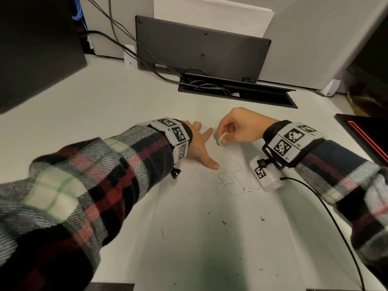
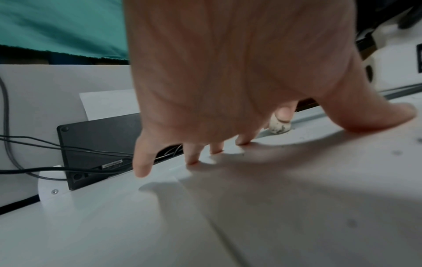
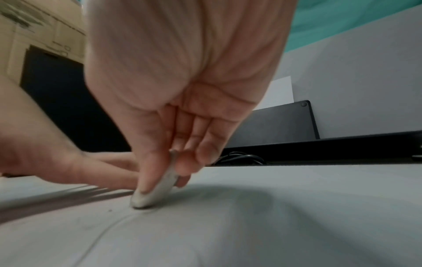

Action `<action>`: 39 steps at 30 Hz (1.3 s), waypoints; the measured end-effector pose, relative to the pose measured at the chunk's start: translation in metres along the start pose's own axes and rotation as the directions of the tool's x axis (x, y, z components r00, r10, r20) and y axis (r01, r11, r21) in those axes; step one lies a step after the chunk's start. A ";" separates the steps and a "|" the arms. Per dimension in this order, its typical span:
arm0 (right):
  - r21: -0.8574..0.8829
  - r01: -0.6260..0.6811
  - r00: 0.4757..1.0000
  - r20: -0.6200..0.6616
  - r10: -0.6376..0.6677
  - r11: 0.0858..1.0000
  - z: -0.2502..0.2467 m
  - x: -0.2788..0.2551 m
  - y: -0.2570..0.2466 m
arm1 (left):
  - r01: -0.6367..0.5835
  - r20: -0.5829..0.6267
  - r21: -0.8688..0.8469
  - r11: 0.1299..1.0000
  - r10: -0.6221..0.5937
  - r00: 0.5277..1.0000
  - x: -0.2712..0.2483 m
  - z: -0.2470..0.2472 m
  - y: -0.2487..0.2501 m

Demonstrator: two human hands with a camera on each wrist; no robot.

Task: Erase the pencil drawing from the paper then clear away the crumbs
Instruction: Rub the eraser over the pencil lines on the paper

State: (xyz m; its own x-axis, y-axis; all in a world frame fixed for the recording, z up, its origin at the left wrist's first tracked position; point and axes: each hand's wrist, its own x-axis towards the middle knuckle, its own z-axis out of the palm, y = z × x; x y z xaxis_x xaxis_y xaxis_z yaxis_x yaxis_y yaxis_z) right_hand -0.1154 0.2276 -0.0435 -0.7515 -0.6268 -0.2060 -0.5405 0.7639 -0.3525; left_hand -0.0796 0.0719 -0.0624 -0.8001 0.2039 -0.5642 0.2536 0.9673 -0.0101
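The right hand (image 1: 241, 128) pinches a small white eraser (image 1: 221, 139) between thumb and fingertips, the other fingers curled in behind it. The eraser is a flattened, rounded slab, smooth but smudged grey, and its lower edge presses on the paper (image 1: 220, 238) at the top end of the pencil drawing (image 1: 228, 175). That drawing is a thin, wavy grey line that snakes away from the eraser toward the person, breaking into squared zigzags further down. Just left of the grip, the left hand (image 1: 198, 143) lies spread and flat, straight fingers and thumb pressing the sheet's upper left part to the desk (image 1: 84, 106); it holds nothing. The paper is a plain matte white sheet, slightly buckled under the eraser in the right wrist view. Below the grip, dark crumbs (image 1: 224, 223) lie scattered across the sheet as short curled flecks and slivers. Beyond the hands, a black rectangular cable tray (image 1: 237, 91) is sunk into the smooth pale desk, with black cables (image 1: 126, 42) running into it.
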 end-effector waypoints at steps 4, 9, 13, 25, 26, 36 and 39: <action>0.037 -0.001 0.998 0.066 -0.001 0.999 0.003 -0.005 -0.003 | 0.005 0.005 -0.022 1.000 -0.005 1.000 0.002 0.001 -0.001; -0.033 -0.018 1.000 0.008 0.018 0.999 0.002 -0.002 -0.001 | 0.003 0.000 -0.002 1.000 -0.003 1.000 0.001 0.000 0.000; 0.014 -0.015 0.997 0.074 0.014 1.000 0.003 -0.007 -0.002 | 0.006 0.000 -0.019 1.000 -0.006 1.000 0.002 0.002 -0.001; 0.030 -0.014 0.998 0.062 0.012 0.999 -0.002 -0.013 0.000 | -0.009 -0.008 -0.037 0.999 0.009 1.000 0.001 0.002 -0.003; 0.024 -0.040 0.998 -0.044 0.041 0.999 -0.005 -0.011 0.006 | -0.019 -0.018 -0.032 0.999 0.018 1.000 -0.001 0.001 -0.003; 0.065 -0.081 0.994 -0.062 0.085 0.995 -0.005 0.010 0.007 | -0.106 -0.113 -0.056 0.993 0.099 0.989 -0.004 -0.005 -0.010; 0.068 -0.070 0.996 -0.057 0.074 0.995 -0.006 0.013 0.005 | -0.129 -0.097 -0.065 0.990 0.122 0.988 -0.004 -0.007 -0.009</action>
State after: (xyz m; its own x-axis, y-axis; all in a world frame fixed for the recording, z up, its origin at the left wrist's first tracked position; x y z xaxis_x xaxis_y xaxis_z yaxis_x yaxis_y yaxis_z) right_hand -0.1303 0.2246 -0.0426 -0.8096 -0.5590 -0.1792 -0.4599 0.7937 -0.3980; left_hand -0.0820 0.0629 -0.0544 -0.8122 0.3342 -0.4781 0.3188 0.9407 0.1160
